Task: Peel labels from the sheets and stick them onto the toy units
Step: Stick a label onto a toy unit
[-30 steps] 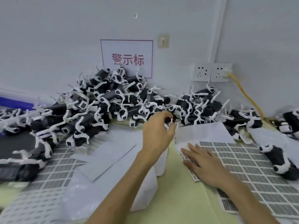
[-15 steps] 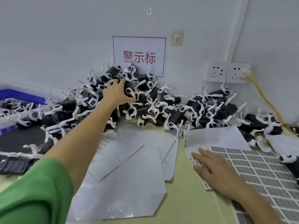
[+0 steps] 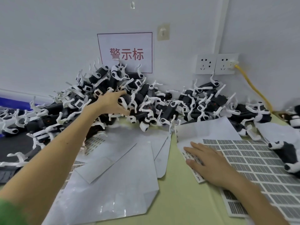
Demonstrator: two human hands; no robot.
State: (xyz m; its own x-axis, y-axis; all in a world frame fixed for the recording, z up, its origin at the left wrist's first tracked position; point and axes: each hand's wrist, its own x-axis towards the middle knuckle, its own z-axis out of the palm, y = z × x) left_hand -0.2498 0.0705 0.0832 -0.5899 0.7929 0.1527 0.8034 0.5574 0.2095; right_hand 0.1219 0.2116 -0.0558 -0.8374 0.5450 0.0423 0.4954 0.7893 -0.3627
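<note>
A big heap of black-and-white toy units (image 3: 162, 104) lies against the back wall. My left hand (image 3: 112, 103) reaches into the heap's middle, with fingers and thumb curled round a black toy unit (image 3: 125, 100). My right hand (image 3: 209, 163) rests flat, fingers spread, on the left part of a label sheet (image 3: 253, 159) printed with rows of grey labels at the right. Empty white backing sheets (image 3: 113, 176) lie overlapped in the centre.
More toy units (image 3: 285, 151) lie at the right edge over the label sheet. A yellow cable (image 3: 254, 88) runs from the wall sockets (image 3: 216, 64) down to the table. A red-lettered sign (image 3: 126, 52) hangs behind the heap. A dark tray (image 3: 11, 146) sits at the left.
My left hand swung from the heap's centre up to its top left, then dropped slightly lower and right, closing round a toy unit. My right hand stayed on the label sheet.
</note>
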